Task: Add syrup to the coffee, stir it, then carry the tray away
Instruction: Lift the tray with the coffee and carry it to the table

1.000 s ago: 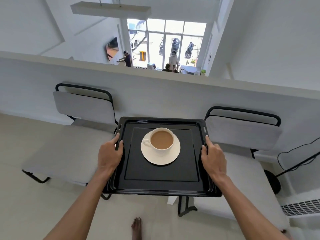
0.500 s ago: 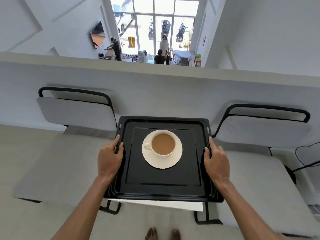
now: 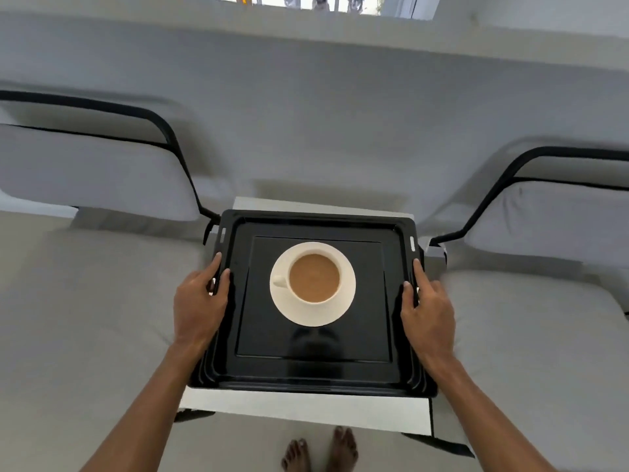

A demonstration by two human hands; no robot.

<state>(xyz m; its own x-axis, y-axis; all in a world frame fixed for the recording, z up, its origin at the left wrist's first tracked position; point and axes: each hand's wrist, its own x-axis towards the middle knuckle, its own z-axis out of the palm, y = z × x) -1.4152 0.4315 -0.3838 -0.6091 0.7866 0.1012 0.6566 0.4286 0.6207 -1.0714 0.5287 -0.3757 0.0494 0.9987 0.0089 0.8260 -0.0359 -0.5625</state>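
Observation:
A black rectangular tray (image 3: 313, 367) is held level in front of me, right over a small white side table (image 3: 306, 408). On the tray stands a white cup of milky coffee (image 3: 313, 278) on a white saucer (image 3: 343, 308), its handle pointing left. My left hand (image 3: 199, 301) grips the tray's left rim, thumb on top. My right hand (image 3: 427, 310) grips the right rim the same way. No syrup or spoon is in view.
Two grey cushioned chairs with black tube frames flank the side table, one to the left (image 3: 92, 172) and one to the right (image 3: 544, 212). A low white wall (image 3: 313, 97) runs behind them. My bare feet (image 3: 321, 451) stand just short of the table.
I have stepped forward and my view has tilted down. The tray has come lower and now sits over the white side table between the chairs. Both hands keep their hold.

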